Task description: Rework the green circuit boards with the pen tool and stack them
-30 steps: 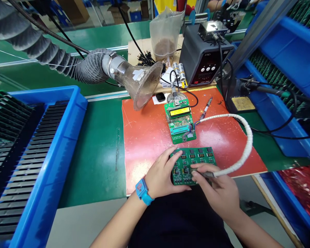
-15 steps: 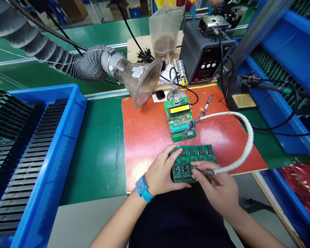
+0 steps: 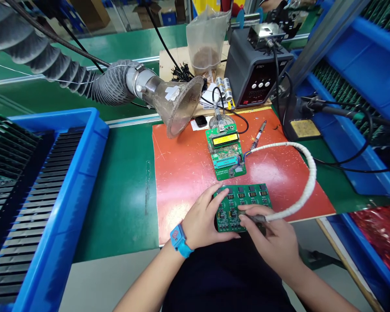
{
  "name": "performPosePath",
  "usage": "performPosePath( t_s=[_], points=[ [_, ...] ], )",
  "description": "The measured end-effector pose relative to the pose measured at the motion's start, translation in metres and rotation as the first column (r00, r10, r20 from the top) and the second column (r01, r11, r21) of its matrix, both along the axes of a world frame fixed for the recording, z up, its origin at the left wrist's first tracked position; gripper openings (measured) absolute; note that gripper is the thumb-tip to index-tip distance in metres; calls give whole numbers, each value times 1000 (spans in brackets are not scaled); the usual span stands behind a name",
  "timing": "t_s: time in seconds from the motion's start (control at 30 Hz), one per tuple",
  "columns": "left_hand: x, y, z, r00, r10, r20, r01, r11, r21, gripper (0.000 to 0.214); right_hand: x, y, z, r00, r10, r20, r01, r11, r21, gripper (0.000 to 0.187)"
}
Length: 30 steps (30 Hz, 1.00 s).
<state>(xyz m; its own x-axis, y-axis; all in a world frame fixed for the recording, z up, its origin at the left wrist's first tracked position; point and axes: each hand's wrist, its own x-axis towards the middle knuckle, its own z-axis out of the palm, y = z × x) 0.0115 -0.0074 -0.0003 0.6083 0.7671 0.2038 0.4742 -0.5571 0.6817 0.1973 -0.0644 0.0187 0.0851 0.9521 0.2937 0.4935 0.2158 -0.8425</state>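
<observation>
A green circuit board panel (image 3: 247,199) with small red displays lies on the red mat (image 3: 182,169) near its front edge. My left hand (image 3: 203,221), with a blue wrist strap, grips the panel's left edge. My right hand (image 3: 273,242) is closed around a probe tool (image 3: 258,218) whose tip touches the board. A white spiral-wrapped cable (image 3: 307,173) runs from the probe to a green programmer board (image 3: 225,151) with a yellow display.
A clear fume hood (image 3: 178,104) on a grey hose hangs over the mat's back left. A grey soldering station (image 3: 256,73), an iron stand with sponge (image 3: 303,128) and a pen (image 3: 258,135) sit behind. Blue crates with slotted racks (image 3: 35,203) flank both sides.
Both hands stay on the panel; the probe tip has shifted slightly left on the board. The view has moved a little.
</observation>
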Motion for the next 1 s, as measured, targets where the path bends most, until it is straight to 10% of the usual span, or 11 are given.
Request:
performPosePath(
  t_s=[1.0],
  points=[
    [0, -1, 3, 1000, 6, 0, -6, 999, -35, 103, -3, 1, 3, 1000, -25, -2, 25, 999, -26, 9]
  ],
)
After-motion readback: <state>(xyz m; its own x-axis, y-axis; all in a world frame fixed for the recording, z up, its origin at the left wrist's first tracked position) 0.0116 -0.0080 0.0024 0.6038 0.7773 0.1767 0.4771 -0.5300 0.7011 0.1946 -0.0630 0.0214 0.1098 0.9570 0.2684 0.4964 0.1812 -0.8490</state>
